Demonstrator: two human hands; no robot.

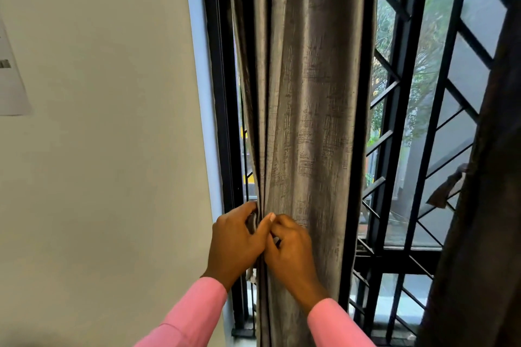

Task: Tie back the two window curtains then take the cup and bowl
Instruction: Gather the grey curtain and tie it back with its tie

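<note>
A grey textured curtain (pixel 304 98) hangs gathered into a narrow column at the left side of the window. My left hand (pixel 236 242) grips the curtain's left edge at waist height, thumb over the folds. Close beside it, my right hand (pixel 290 251) pinches the fabric, and the two hands touch. A second, darker curtain (pixel 479 205) hangs along the right edge of the view, with a loose strip of fabric (pixel 448 186) sticking out from it. No cup or bowl is in view.
A black window frame and diagonal metal grille (pixel 400 127) stand behind the curtains, with trees outside. A pale wall (pixel 107 149) fills the left side and carries a sheet of paper (pixel 11 79) at its far left.
</note>
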